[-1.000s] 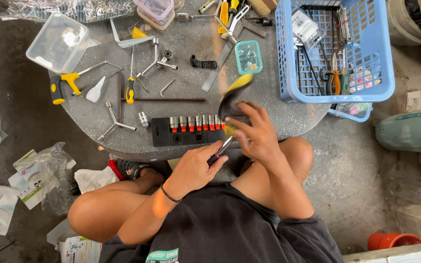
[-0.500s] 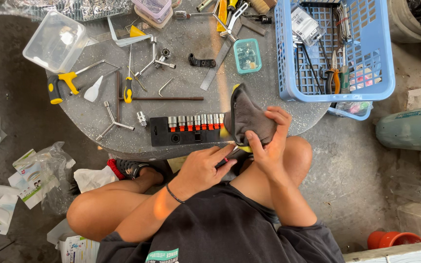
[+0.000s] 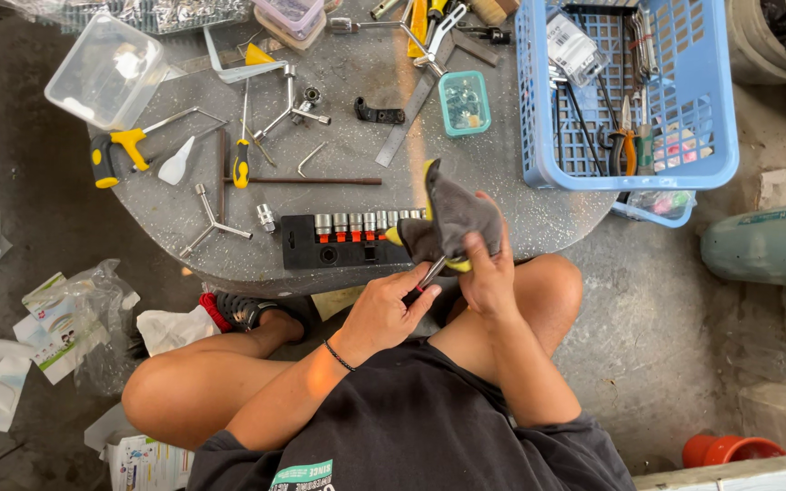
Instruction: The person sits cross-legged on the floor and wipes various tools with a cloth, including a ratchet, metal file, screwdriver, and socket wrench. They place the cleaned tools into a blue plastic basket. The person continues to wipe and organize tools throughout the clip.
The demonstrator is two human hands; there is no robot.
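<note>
Right hand (image 3: 488,273) has the grey cloth (image 3: 455,218), fingers wrapped and pinching it at the lower edge, most of it bunched and standing up above the hand. It has a yellow trim or backing, showing at the top tip and by the thumb. Could be a work glove, can't tell for sure.

Left hand (image 3: 384,309) fingers are closed around the dark handle of a slim metal tool (image 3: 429,273). Its bright shaft angles up into the cloth and the tip is hidden inside the folds, so I can't tell what kind of bit it has.

Both sit over my lap, just at the near edge of the round grey table (image 3: 520,218), in front of the black socket rail (image 3: 338,238).

Handling, my read:
- Cloth: light, soft, no stiffness. It flops where unsupported, so grip low and bunched, close to the shaft.
- Tool: light, rigid, smooth steel shaft, probably slick. Hold by the handle, not the shaft.
- Neither looks fragile.

Nearby: yellow-handled screwdriver (image 3: 242,162), three-way wrench (image 3: 213,218), long dark rod (image 3: 311,180), small teal box (image 3: 464,103), clear plastic tub (image 3: 106,71), and a blue basket (image 3: 629,100) with pliers and other tools, off to the right.
</note>
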